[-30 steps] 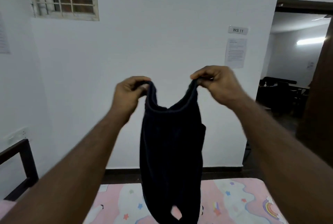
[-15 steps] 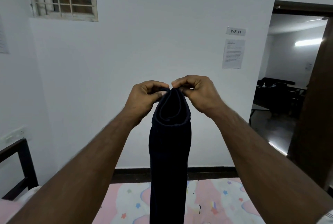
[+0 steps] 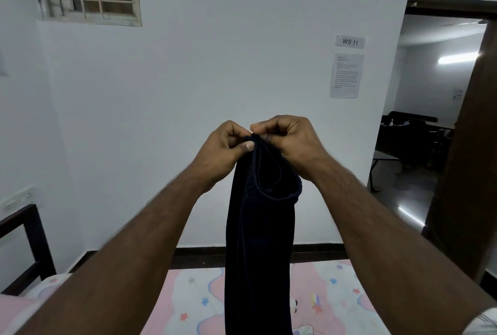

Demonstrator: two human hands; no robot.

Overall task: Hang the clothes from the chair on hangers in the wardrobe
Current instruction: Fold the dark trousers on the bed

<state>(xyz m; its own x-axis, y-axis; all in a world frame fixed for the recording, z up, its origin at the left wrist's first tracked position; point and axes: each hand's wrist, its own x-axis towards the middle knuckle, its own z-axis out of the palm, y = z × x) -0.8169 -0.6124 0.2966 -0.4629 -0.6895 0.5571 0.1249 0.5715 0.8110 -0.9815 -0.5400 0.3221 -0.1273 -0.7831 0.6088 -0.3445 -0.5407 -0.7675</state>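
Note:
A dark navy garment (image 3: 259, 248) hangs straight down in front of me, folded lengthwise, its lower end running out of the bottom of the view. My left hand (image 3: 224, 150) pinches one end of its top hem. My right hand (image 3: 286, 140) pinches the other end, right beside the left, so both ends of the hem meet at chest height. No hanger, chair or wardrobe is in view.
A bed with a pink star-patterned sheet (image 3: 328, 297) lies below the garment. A dark bed frame (image 3: 29, 243) stands at the left by a white wall. An open doorway (image 3: 430, 124) and a brown door (image 3: 468, 173) are at the right.
My hands were apart, spreading the garment's top hem open. They have come together in the middle, and the garment now hangs folded narrow. The hands are slightly lower.

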